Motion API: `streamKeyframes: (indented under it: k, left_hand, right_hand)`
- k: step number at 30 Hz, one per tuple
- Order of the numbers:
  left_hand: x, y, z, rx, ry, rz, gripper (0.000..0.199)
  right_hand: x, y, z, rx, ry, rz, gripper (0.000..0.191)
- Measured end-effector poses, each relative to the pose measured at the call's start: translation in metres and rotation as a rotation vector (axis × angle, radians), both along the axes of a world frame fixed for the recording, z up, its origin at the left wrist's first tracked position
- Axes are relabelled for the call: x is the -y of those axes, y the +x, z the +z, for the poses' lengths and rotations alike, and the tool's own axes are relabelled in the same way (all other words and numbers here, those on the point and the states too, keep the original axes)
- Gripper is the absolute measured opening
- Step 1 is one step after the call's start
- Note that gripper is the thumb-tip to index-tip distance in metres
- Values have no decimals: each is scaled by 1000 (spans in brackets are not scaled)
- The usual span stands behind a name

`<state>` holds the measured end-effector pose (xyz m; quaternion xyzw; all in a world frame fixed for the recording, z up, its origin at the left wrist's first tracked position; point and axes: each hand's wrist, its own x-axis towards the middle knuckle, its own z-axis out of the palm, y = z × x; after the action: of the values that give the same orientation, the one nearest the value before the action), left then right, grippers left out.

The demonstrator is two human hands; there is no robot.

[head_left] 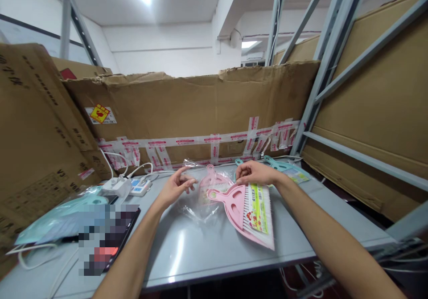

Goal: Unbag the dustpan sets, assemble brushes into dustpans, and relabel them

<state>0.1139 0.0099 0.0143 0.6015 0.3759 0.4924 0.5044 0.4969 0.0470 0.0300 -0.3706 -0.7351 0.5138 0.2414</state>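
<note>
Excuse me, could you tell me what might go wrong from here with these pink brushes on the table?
Two risks seem likely. The loose clear plastic bag beside the left hand could slide on the glossy grey table and drag the pink hand broom with it. A wide sweep of that hand could also catch the white power strip or its cables.
</note>
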Motion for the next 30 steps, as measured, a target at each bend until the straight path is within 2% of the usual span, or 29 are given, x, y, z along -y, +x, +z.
streamKeyframes:
  k: [7,11,19,23,27,30]
  left_hand:
    - [0,10,-7,58,-127,26,93]
    - [2,16,-11,68,-190,-37,94]
    - [8,28,-22,13,-332,-127,100]
    - [6,33,-26,108,-389,-118,82]
    - [-1,30,-29,192,-402,-28,67]
    - [-8,24,-31,243,-415,42,55]
  right_hand:
    - [7,-10,7,26,108,-72,46]
    - [9,-15,9,41,217,-136,42]
    - [8,-27,2,34,228,-203,41]
    - [6,-34,-5,2,129,-330,48]
    - [1,-32,-9,-217,-80,-420,54]
    - [-3,-26,-8,-361,-225,-427,54]
